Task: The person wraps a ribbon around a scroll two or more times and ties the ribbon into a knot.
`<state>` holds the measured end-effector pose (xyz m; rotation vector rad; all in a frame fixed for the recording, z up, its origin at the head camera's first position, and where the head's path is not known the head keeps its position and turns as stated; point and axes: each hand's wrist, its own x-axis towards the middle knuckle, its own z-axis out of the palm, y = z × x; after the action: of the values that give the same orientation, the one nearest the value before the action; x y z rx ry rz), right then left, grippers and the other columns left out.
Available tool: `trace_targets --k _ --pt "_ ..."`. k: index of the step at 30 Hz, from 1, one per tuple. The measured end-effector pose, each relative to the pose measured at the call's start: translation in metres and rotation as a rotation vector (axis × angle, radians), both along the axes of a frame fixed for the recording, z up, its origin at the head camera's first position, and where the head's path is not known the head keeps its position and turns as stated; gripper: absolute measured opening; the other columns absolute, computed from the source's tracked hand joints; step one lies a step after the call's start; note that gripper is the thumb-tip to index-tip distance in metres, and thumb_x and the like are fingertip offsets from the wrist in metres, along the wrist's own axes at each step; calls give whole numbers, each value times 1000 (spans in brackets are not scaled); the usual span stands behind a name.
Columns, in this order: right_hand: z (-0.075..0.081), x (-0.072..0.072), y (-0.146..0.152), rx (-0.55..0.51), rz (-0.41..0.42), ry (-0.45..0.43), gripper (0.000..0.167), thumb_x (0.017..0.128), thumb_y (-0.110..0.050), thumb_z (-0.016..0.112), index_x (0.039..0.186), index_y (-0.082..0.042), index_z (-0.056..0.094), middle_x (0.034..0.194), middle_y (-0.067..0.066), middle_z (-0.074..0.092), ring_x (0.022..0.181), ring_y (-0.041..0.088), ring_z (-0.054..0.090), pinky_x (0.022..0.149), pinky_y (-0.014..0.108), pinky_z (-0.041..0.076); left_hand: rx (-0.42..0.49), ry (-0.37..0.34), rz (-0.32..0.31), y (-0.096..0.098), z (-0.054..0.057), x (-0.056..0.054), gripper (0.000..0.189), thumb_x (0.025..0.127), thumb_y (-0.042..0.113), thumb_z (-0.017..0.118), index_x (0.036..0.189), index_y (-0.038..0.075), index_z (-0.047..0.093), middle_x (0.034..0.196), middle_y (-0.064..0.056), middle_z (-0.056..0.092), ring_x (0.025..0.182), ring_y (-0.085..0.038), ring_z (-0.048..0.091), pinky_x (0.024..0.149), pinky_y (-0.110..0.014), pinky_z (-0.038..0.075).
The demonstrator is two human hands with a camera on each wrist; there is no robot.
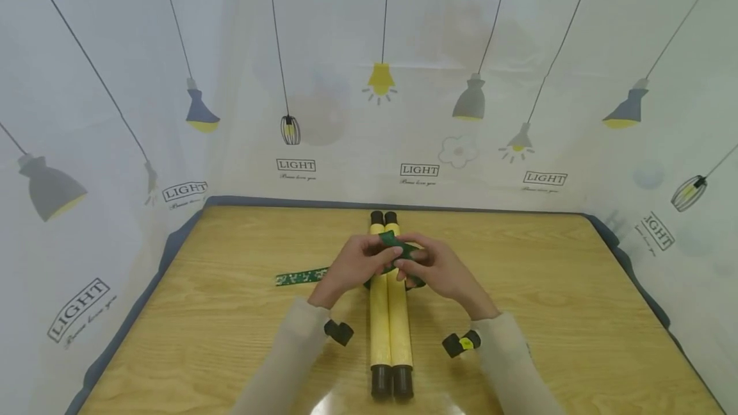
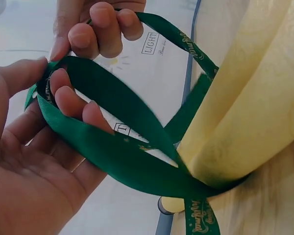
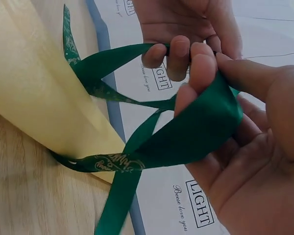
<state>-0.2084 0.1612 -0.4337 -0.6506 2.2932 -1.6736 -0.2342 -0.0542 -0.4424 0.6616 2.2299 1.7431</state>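
Observation:
Two pale yellow rolls (image 1: 379,322) with dark brown end caps lie side by side on the table, pointing away from me. A green ribbon (image 2: 122,161) with gold lettering passes round them and rises in loops above. My left hand (image 1: 359,262) pinches one loop between thumb and fingers, over the rolls. Opposite it, my right hand (image 1: 442,268) pinches the ribbon too, some of its fingers inside a loop in the right wrist view. The fingertips of both hands meet closely at the ribbon. One flat ribbon tail (image 1: 300,276) stretches left across the table.
The wooden table (image 1: 230,351) has a dark blue edging (image 1: 277,202) along its back and sides. Behind it hangs a white backdrop (image 1: 346,18) printed with lamps and lettering. Small black devices (image 1: 338,332) are strapped at both wrists.

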Motion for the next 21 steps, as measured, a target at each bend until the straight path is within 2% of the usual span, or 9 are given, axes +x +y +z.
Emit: trace_targets --k 4,7,10,13,14,17,19,21 --pt "-2 -1 -1 55 18 -18 34 103 -14 63 137 -9 58 90 19 75 71 21 71 69 40 61 -16 0 22 1 1 1 23 100 36 68 101 15 77 74 0 62 64 -13 52 58 -23 44" --pt "-3 -1 0 95 12 -22 26 103 -19 63 125 -6 63 89 20 75 70 23 71 69 39 61 -28 8 53 -1 3 2 26 101 37 67 97 13 77 71 -2 60 62 -15 51 56 -25 42" --pt "-3 -1 3 100 -15 -22 25 103 -24 65 118 -5 63 92 22 75 77 33 74 72 44 62 -45 16 115 -2 5 3 33 102 38 65 91 8 76 68 -1 58 60 -15 51 57 -27 43" --pt "-3 -1 5 109 -51 9 23 102 -24 66 116 -6 63 94 21 75 81 40 74 72 46 62 -55 40 188 -1 3 2 34 101 37 66 86 8 74 73 -7 66 61 -16 55 58 -29 47" --pt "-2 -1 6 122 -67 26 22 102 -24 67 116 -7 64 95 19 76 83 40 74 72 44 62 -54 49 210 0 3 2 32 100 36 67 86 8 74 77 -9 69 63 -18 58 59 -30 49" --pt "-2 -1 7 200 -113 117 19 100 -26 68 111 -11 66 93 10 77 79 24 74 69 37 61 -32 66 266 2 1 3 23 97 30 72 88 9 69 88 -12 75 72 -30 67 61 -30 53" --pt "-1 -1 7 251 -141 173 17 100 -28 69 107 -13 67 90 2 76 77 13 72 67 32 58 -11 61 291 3 0 5 20 95 25 75 96 8 64 89 -10 77 77 -38 69 61 -29 54" --pt "0 -1 7 287 -150 218 16 99 -28 70 105 -13 68 87 -1 75 74 8 69 66 28 55 -4 67 305 4 1 6 25 94 21 77 108 9 59 88 -7 78 78 -40 70 60 -28 53"
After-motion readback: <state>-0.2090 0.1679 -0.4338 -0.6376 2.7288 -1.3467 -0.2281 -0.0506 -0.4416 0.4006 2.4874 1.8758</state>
